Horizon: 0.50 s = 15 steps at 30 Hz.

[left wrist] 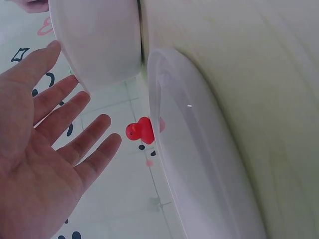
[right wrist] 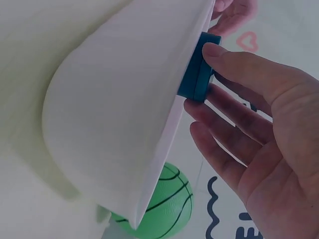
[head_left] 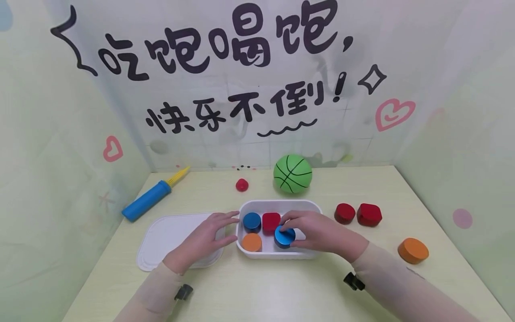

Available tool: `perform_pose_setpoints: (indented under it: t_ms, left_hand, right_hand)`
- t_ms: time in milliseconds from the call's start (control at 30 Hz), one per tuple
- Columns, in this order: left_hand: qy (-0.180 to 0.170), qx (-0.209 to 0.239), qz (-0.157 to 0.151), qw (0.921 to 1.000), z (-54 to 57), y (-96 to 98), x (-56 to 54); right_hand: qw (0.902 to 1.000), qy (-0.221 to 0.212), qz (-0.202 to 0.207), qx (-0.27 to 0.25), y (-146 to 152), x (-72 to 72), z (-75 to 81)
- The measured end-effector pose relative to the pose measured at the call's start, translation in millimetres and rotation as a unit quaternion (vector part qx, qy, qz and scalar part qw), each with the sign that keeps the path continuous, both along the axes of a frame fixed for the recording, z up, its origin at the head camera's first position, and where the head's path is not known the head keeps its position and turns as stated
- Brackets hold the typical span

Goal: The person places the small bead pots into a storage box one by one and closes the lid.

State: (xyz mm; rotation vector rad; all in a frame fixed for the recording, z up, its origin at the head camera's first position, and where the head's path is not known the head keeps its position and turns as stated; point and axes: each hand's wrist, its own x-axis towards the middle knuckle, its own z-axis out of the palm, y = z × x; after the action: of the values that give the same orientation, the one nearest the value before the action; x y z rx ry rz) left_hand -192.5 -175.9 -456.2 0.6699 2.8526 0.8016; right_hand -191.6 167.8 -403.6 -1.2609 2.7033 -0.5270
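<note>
A blue round block [head_left: 284, 237] is pinched between the thumb and fingers of my right hand [head_left: 318, 232]. In the right wrist view this blue block [right wrist: 197, 69] shows partly above the rim of the white box [right wrist: 99, 109]. My left hand [head_left: 205, 239] is at the left end of the white box [head_left: 277, 256], fingers spread, holding nothing; its fingertips are at the box's wall in the left wrist view. Inside the box lie another blue round block [head_left: 252, 222], a red square block [head_left: 271, 222] and an orange round block [head_left: 252, 243].
A white lid [head_left: 173, 232] lies left of the box, partly under my left forearm. Rightward are a red round block [head_left: 344, 213], a red square block [head_left: 369, 215] and an orange block [head_left: 413, 250]. Behind are a green ball [head_left: 293, 174], a red toy [head_left: 242, 185] and a blue pump [head_left: 146, 200].
</note>
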Motion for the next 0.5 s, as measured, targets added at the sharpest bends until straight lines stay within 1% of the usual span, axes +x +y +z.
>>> perform_pose_setpoints:
  t_ms: [67, 233, 500]
  left_hand:
    - [-0.001, -0.001, 0.003, 1.0000, -0.1, 0.0, 0.1]
    - [-0.002, -0.001, 0.007, 1.0000, -0.2, 0.2, 0.6]
    - [-0.003, 0.000, 0.007, 1.0000, 0.1, -0.1, 0.9]
  right_hand:
    - [1.0000, -0.004, 0.005, 0.006, -6.2, -0.6, -0.1]
    - [0.9993, -0.023, 0.000, 0.031, -18.5, -2.3, -4.7]
    - [0.9989, -0.020, 0.014, 0.040, -25.9, -4.1, -9.5]
